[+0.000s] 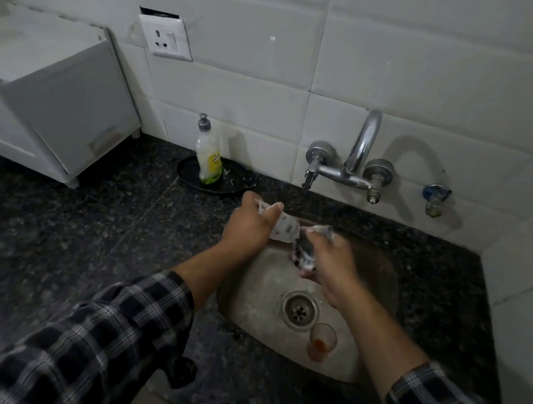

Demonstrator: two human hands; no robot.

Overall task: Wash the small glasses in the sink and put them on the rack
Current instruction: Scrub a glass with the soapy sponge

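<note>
Now the left hand [248, 223] grips a soapy glass [283, 228] over the sink [381, 278], lying sideways from 9 to 3 o'clock. The right hand [332, 263], at its 3 o'clock end, squeezes a scrubber [305, 256].

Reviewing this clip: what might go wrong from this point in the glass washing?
The sudsy small clear glass gripped by the left hand looks slippery. While the right hand scrubs it with a dark soapy scrubber, it may slip and fall into the steel sink. A fall could strike the second small glass with orange residue standing near the drain.
</note>
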